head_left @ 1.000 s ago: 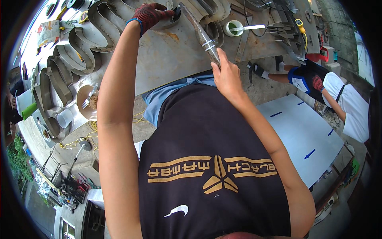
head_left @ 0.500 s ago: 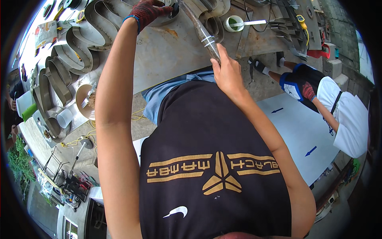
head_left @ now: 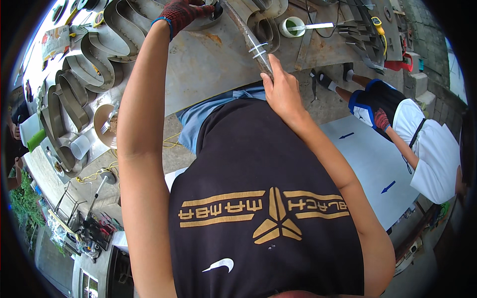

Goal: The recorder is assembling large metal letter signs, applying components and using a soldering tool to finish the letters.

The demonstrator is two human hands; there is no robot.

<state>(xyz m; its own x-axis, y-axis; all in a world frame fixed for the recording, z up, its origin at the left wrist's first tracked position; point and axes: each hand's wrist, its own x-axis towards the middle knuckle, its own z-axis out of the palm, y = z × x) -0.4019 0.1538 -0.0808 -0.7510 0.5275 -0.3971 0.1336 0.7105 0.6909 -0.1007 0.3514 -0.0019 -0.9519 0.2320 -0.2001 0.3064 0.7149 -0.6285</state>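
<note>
My left hand (head_left: 183, 16), in a red and black knit glove with a blue cuff, reaches to the top edge of the view. Its fingers bend round a small dark piece (head_left: 217, 11) beside bent metal strip on the steel table (head_left: 198, 69); what exactly they grip is unclear. Bare, my right hand (head_left: 284, 89) is closed round the lower end of a long brownish rod (head_left: 247, 35). White ties (head_left: 258, 49) wrap the rod just above the fingers. The rod slants up toward the left hand, and its far end is cut off by the view.
Curved metal strip letter shapes (head_left: 102, 59) crowd the table's left side. A white cup of green stuff (head_left: 292, 27) has a pale stick across it. A bowl with a fork (head_left: 103, 121) lies left. On the right, a person in a white shirt (head_left: 422, 144) stands beside a pale sheet (head_left: 367, 169).
Both hands keep their places with only slight shifts. The view has moved a little. On the right, the other person's body and arm have shifted slightly downward.
</note>
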